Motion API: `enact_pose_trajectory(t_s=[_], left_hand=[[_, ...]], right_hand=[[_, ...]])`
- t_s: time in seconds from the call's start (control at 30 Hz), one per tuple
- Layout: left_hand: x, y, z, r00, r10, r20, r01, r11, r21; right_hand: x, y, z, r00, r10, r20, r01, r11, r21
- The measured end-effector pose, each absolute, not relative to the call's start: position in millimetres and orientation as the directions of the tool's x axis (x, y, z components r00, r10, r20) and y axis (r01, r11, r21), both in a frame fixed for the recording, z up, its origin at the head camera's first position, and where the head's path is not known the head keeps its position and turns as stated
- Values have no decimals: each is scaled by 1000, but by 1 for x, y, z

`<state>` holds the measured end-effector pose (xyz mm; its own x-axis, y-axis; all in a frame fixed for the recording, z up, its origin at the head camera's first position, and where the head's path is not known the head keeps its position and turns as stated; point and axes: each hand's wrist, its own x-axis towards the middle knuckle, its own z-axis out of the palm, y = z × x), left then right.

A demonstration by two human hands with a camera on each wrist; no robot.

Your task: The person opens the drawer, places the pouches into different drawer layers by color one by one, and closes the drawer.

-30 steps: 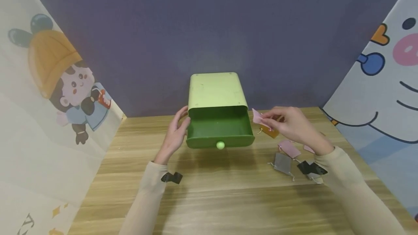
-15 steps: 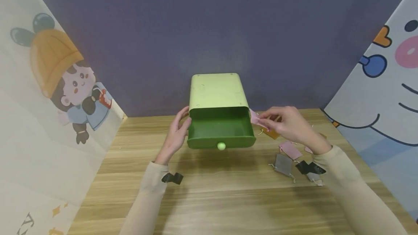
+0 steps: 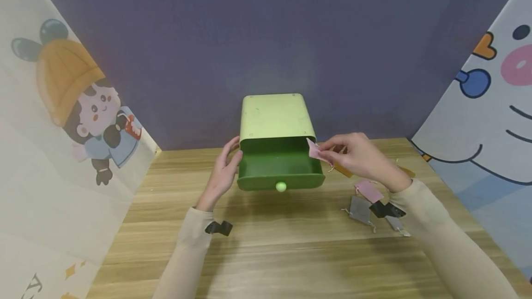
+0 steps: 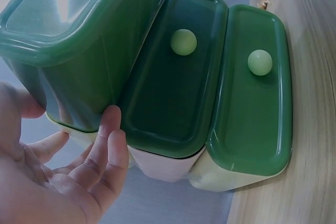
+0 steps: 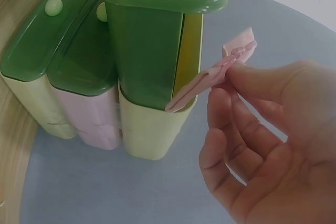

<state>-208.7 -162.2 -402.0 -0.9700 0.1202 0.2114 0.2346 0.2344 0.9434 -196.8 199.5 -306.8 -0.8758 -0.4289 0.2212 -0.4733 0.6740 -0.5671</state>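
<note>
A light-green box with its green top drawer (image 3: 257,182) pulled out stands against the back wall. My left hand (image 3: 222,174) rests at the box's left side, and in the left wrist view its fairly straight fingers touch the drawer's side (image 4: 89,82). My right hand (image 3: 353,153) pinches a small pink drawstring pouch (image 3: 314,150) between thumb and fingers. The pouch hangs over the drawer's right edge; in the right wrist view the folded pouch (image 5: 210,77) is beside the opened drawer. Inside the drawer I see only the green floor.
Two more drawers with round knobs (image 4: 184,42) sit closed below. On the table to the right lie a pink pouch (image 3: 369,190), a grey pouch (image 3: 359,209), another grey one (image 3: 395,223) and an orange pouch (image 3: 342,170). Patterned panels flank both sides.
My right hand has moved left with the pink pouch, from beside the box to the drawer's right edge. My left hand has stayed in place.
</note>
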Motion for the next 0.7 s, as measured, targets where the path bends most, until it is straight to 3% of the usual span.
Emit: enact_pose_trajectory(t_s=[0.7], left_hand=[[-207, -161, -400, -971, 120, 208, 231, 236, 944]], right_hand=[[-200, 176, -301, -819, -530, 218, -555, 640, -531]])
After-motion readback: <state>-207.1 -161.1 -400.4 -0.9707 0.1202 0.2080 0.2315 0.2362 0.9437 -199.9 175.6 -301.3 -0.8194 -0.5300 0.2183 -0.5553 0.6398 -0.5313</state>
